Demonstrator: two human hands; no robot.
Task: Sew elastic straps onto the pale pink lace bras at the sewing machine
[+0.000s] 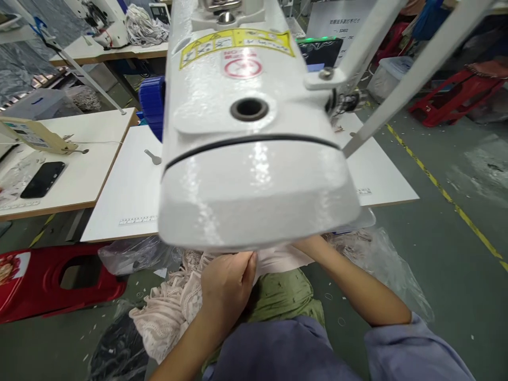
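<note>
Glossy white machine head [257, 196] hogs the view, and just below it sits pale pink fabric [278, 259], lacy and bunched on the left, smooth and flat between the hands. Left hand [227, 283] is curled up, thumb and fingers pinching the cloth; right hand [311, 245] goes under the head, so can't tell its grip. Farther up there's a red-circle label [243, 67] starting "NO", a yellow pictogram strip [236, 40], then a background sign [339, 29], mostly too blurry to read
</note>
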